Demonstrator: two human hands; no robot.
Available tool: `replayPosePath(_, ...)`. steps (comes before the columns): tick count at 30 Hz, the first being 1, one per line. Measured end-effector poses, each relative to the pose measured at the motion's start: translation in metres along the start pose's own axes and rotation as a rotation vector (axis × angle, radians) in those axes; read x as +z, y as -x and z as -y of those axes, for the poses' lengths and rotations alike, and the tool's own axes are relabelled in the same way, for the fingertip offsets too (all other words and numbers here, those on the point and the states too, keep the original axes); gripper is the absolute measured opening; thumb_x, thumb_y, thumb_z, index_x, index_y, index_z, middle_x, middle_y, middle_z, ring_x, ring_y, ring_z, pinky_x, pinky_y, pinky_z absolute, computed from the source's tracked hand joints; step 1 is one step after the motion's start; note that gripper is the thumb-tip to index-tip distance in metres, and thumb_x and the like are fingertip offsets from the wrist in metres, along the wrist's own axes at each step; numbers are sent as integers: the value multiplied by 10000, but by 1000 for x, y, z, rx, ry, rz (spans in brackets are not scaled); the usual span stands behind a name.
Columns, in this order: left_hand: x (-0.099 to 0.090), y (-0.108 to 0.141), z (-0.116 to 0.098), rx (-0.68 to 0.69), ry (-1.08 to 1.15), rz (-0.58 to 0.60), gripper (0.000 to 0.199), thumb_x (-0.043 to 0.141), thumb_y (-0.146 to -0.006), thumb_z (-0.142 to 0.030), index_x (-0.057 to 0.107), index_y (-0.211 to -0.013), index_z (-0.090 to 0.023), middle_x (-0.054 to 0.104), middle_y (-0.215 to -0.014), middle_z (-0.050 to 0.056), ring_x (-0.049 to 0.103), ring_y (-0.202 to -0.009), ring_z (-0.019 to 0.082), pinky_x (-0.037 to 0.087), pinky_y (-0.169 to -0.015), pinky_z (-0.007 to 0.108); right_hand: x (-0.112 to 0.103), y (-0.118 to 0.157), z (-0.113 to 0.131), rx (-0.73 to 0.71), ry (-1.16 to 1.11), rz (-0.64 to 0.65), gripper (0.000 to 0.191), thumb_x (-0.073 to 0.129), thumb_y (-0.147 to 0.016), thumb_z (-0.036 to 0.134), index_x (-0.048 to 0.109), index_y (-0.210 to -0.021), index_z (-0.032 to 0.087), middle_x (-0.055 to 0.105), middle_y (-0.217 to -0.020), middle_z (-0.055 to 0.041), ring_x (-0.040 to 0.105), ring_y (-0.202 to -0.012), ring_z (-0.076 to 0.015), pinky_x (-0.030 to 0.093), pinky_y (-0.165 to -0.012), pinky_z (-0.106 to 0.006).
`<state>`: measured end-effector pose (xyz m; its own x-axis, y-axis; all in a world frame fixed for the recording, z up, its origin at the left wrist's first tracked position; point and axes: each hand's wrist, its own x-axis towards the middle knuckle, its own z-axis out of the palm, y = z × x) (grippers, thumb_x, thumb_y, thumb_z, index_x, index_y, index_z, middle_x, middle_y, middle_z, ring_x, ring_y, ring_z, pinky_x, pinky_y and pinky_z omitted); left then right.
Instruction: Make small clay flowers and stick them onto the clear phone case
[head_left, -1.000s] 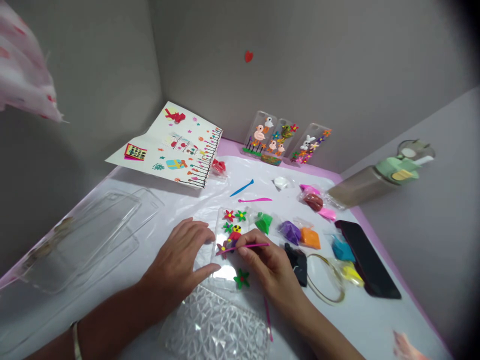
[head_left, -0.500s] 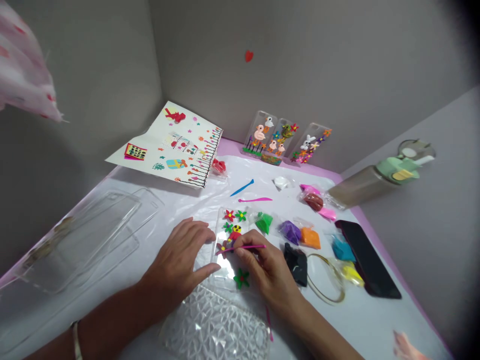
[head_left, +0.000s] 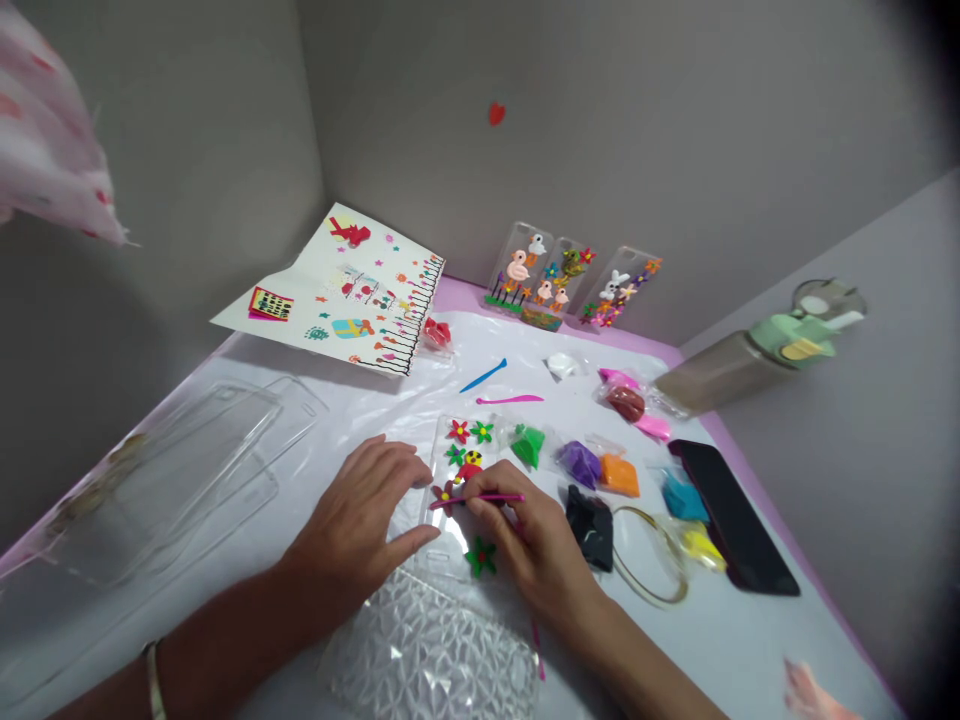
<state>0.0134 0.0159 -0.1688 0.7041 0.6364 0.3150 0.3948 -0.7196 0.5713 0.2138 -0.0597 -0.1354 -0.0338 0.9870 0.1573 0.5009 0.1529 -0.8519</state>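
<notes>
A clear phone case (head_left: 450,545) lies flat in front of me, decorated with clay flowers and a small clay figure (head_left: 471,466) in red and yellow. My right hand (head_left: 525,520) pinches a thin pink modelling tool (head_left: 487,498), its tip over the brown flower (head_left: 444,497) on the case. Fingers spread, my left hand (head_left: 367,510) rests at the left edge of the case and holds nothing. A green clay flower (head_left: 481,556) sits on the lower part of the case. Textured clear plastic (head_left: 435,650) lies below it.
Bags of coloured clay, such as purple (head_left: 580,462) and orange (head_left: 619,475), lie right of the case, near a black phone (head_left: 739,520) and a bottle (head_left: 735,370). Clear cases (head_left: 165,490) lie left. Decorated cases (head_left: 570,275) lean on the wall beside a notebook (head_left: 345,300).
My right hand and the pink tool have shifted very slightly left. The left hand stays in place.
</notes>
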Motion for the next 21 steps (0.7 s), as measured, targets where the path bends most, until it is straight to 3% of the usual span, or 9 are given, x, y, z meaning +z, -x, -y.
replayPosePath(8, 1, 0, 1, 11, 12, -2, 271, 685, -889, -290, 541, -1104, -212, 635, -1108, 68, 542, -1159, 266, 323, -1129, 511, -2, -1, 2, 103, -154, -30, 155, 537, -977, 250, 663, -896, 210, 653, -892, -43, 615, -845, -186, 475, -768, -314)
replayPosePath(21, 0, -1, 0, -1, 3, 3, 243, 692, -879, -280, 567, -1077, -216, 652, -1105, 61, 554, -1162, 268, 342, -1120, 499, -3, 0, -1, 187, -212, -56, 140, 600, -942, 268, 731, -918, 222, 688, -890, -45, 622, -829, -189, 489, -756, -331)
